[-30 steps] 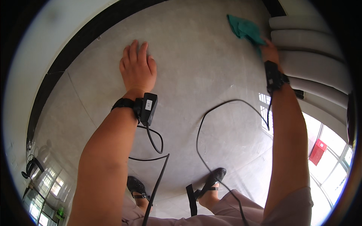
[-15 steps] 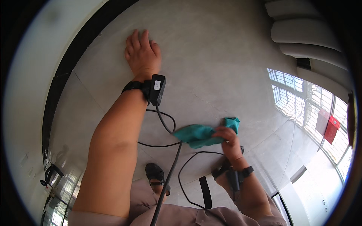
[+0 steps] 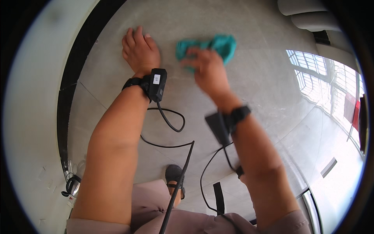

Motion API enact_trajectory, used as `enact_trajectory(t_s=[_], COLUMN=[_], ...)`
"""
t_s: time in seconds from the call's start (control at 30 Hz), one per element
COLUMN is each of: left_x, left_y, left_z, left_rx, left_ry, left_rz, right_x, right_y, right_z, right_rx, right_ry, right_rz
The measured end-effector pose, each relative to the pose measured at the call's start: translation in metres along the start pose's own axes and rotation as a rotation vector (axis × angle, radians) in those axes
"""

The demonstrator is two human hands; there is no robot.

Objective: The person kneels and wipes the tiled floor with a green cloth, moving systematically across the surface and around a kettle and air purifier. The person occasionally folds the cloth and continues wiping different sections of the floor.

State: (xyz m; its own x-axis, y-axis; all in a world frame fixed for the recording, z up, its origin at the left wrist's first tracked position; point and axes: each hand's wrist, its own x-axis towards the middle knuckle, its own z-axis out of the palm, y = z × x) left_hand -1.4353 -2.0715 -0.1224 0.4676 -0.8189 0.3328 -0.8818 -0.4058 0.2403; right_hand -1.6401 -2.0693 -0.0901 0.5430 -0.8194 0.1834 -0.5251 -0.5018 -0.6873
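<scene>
Green cloth (image 3: 226, 46) has moved forward, away from the body, now on the grey floor (image 3: 259, 78) just right of the left hand (image 3: 142, 53). Right hand (image 3: 210, 70) over it, blurred; cannot tell whether fingers grip or only press. Left: palm-down, flat, holding nothing. Cloth likely light, limp; best gathered mid-fold. Black device (image 3: 159, 93) on left wrist: white label (image 3: 156, 79), print illegible

The grey floor (image 3: 265, 74) carries 1 teal cloth (image 3: 225, 46).

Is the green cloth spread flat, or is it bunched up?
Bunched up: the cloth lies in uneven folds under the right hand.
</scene>
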Motion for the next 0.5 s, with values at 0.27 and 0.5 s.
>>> enact_trajectory(t_s=[0.27, 0.5], left_x=[-0.002, -0.004], left_y=[-0.002, -0.002], left_z=[-0.001, 0.000], left_rx=[0.050, 0.088], left_ry=[-0.071, -0.018], left_rz=[-0.042, 0.008], right_x=[-0.203, -0.197], right_y=[-0.099, -0.064], right_z=[-0.053, -0.132], right_rx=[0.135, 0.596], right_ry=[-0.369, 0.247], right_rz=[0.447, 0.894])
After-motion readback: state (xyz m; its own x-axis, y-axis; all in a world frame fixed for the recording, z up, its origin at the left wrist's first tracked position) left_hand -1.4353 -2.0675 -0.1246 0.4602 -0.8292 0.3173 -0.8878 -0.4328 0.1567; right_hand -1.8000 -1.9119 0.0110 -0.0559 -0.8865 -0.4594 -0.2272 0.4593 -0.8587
